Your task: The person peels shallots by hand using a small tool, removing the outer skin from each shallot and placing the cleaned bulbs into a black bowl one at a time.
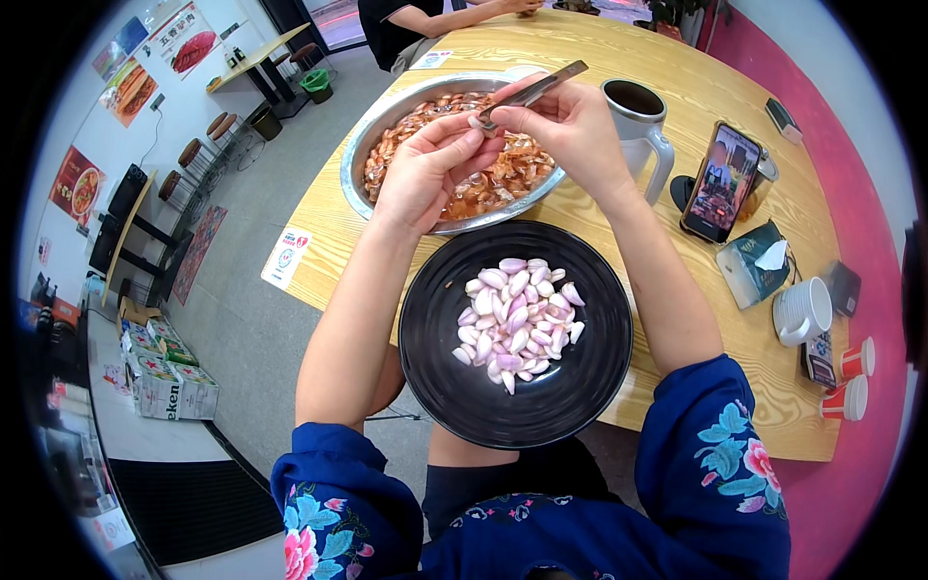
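My left hand (438, 161) pinches a small pale clove (476, 123) between thumb and fingers. My right hand (569, 127) holds a small metal knife (536, 90) by its handle, its lower end touching the clove. Both hands are above a large steel basin (353, 170) of unpeeled, reddish-brown cloves (386, 156) in liquid, with loose skins (507, 174) floating on the right. Nearer my body, a wide black bowl (435, 391) overlaps the table edge and holds a heap of peeled, pinkish-purple cloves (518, 312), which look like shallot or garlic.
On the wooden table (732, 348), a lidless mug with dark liquid (634, 98) stands right of the basin. Farther right are a propped phone (721, 181), a tissue pack (754, 264), stacked white cups (801, 312) and red paper cups (844, 399). Another person (406, 29) sits across the table.
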Tool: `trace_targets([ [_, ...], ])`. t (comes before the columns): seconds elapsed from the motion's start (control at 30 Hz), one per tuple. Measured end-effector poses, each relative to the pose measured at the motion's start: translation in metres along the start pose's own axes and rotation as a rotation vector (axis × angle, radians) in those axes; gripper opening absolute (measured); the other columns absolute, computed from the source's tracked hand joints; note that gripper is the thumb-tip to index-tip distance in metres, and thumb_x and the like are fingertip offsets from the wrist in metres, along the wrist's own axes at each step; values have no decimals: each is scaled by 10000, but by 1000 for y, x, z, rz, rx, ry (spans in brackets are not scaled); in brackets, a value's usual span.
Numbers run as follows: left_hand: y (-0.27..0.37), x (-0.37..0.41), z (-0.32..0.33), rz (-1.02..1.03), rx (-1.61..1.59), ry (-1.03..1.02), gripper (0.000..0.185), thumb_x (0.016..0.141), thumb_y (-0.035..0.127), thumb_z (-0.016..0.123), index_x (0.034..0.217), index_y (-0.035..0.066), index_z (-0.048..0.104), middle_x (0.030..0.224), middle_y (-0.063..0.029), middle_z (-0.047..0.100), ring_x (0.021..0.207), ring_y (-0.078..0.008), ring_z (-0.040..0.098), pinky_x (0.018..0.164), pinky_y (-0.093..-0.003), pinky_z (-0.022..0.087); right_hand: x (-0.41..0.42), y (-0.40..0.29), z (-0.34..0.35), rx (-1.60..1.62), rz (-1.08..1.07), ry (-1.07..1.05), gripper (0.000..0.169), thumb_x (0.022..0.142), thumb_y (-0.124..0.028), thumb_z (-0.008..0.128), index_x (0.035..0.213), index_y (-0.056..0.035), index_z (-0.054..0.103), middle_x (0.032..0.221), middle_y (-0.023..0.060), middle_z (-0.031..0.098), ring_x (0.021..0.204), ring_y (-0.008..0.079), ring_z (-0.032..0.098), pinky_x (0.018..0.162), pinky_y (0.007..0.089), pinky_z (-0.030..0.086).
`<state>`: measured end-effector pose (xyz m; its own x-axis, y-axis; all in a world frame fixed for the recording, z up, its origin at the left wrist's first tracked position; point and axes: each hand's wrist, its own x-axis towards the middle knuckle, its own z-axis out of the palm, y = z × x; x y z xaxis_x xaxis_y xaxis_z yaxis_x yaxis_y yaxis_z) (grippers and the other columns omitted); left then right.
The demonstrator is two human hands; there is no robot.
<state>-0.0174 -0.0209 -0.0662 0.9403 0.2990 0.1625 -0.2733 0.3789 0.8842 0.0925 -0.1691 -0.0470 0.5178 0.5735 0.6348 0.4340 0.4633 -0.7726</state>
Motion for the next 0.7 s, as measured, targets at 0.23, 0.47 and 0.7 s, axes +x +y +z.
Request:
trace_targets([
  [0.23,0,-1,0,29,7,5,208,899,24,600,1105,-11,599,1030,-137,657,970,-225,662,863,-301,558,-1,-5,-4,-25,54,-24,184,802,-46,703,961,37,662,874,99,700,797,128,669,733,250,536],
  [0.47,0,-1,1,35,55,27,225,894,66,628,1104,-5,595,1019,-127,662,933,-209,671,826,-293,561,0,-4,0,-26,-27,-2,163,802,-37,698,945,29,659,867,101,699,812,133,674,740,252,538],
  [0.7,0,-2,-1,17,67,23,237,896,110,642,1103,4,596,980,-124,673,884,-192,677,792,-281,561,0,-7,0,-46,-49,-17,152,801,-26,694,937,36,664,864,103,699,814,137,676,745,253,542],
])
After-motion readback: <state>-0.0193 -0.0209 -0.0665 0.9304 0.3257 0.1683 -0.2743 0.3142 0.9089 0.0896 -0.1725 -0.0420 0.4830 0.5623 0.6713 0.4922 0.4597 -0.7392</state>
